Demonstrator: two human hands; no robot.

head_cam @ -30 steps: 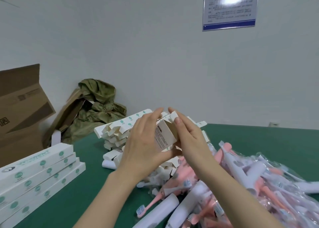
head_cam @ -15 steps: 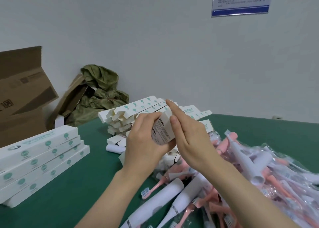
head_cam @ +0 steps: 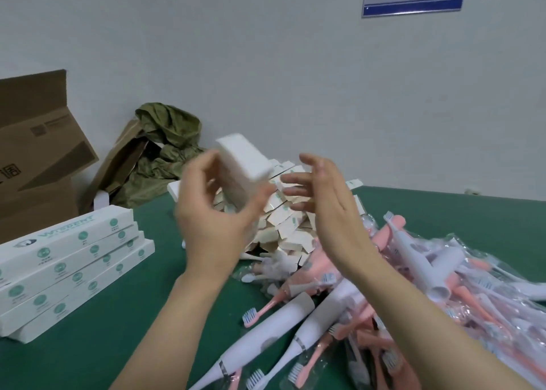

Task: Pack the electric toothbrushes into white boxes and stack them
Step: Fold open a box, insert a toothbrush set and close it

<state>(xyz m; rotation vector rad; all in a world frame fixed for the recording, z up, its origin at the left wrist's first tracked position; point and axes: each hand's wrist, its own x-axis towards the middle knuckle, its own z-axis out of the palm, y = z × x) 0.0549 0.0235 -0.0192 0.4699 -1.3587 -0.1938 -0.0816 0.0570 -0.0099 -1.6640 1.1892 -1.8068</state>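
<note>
White box, print blurred, left hand.

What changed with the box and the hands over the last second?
The right hand let go of the white box and is now open beside it, not touching. The left hand alone holds the box and has swung it upward; it is blurred. The packed stack, the empty boxes and the toothbrush pile stayed put.
</note>
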